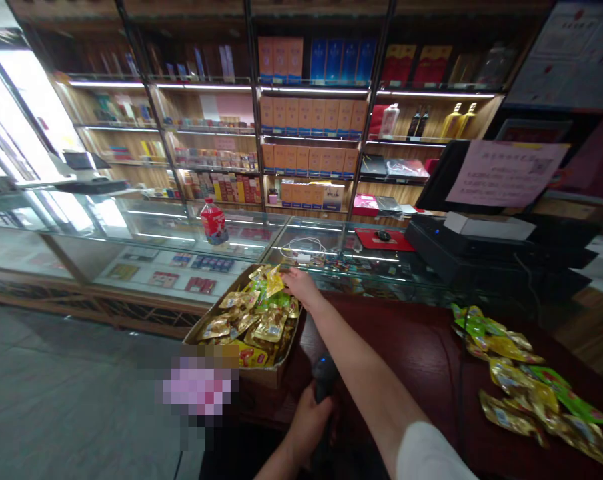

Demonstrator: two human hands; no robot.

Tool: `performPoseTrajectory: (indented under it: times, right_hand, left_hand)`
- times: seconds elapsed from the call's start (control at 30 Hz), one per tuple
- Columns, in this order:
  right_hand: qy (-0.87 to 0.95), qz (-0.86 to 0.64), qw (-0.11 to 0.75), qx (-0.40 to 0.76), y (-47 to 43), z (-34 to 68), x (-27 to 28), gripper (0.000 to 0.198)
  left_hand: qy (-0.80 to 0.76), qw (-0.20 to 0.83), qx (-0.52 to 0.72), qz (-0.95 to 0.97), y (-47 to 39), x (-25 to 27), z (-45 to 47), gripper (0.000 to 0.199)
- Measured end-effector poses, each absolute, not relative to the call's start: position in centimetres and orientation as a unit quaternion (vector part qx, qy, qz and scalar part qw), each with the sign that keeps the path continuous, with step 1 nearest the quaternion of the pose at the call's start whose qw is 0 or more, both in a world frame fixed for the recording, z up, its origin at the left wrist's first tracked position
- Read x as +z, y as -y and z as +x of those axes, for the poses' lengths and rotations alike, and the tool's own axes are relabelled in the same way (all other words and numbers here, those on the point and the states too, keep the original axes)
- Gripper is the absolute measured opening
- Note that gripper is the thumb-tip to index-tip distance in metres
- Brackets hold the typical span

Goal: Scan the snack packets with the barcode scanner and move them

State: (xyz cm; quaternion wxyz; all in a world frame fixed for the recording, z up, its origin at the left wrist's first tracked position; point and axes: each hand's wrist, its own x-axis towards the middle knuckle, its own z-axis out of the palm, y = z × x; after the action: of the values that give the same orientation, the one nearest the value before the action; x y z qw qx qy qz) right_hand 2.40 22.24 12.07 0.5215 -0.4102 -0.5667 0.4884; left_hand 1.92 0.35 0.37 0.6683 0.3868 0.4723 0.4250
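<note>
My right hand (300, 285) reaches over the far edge of the open cardboard box (276, 377). Its fingers are closed at the edge of a yellow snack packet (274, 281) on top of the heap. Gold, yellow and green packets fill the box, which sits on the left end of the dark red counter. Lower down, my left hand (309, 417) wraps round the handle of a black barcode scanner (323, 375) with a small blue light. Further snack packets (526, 383) lie loosely piled on the counter to the right.
A black cable (462, 373) crosses the counter. Behind stand glass display cases (146, 230) with a red-labelled bottle (214, 223) and a white cable (304, 252) on top. A monitor (444, 177) and black checkout machine (461, 257) stand at right. Shelves of boxes (311, 115) line the wall.
</note>
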Motion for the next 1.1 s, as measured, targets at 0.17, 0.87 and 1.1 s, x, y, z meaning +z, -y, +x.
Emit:
performPoseTrajectory:
  times: [0.17,0.87,1.1]
  right_hand:
    - [0.565,-0.497,0.519,0.407,-20.1,8.0,8.7,0.032]
    - [0.410,-0.901,0.144,-0.003,-8.7,34.9,-0.1,0.057]
    - [0.617,-0.760,0.162,-0.125,-4.3,23.9,-1.3,0.035]
  left_hand:
    - [-0.473,0.673,0.418,0.386,-0.4,0.1,1.7,0.036]
    - [-0.490,0.660,0.415,0.390,-1.4,-2.4,1.6,0.051]
    - [-0.486,0.665,0.415,0.386,-1.1,-1.4,1.7,0.047]
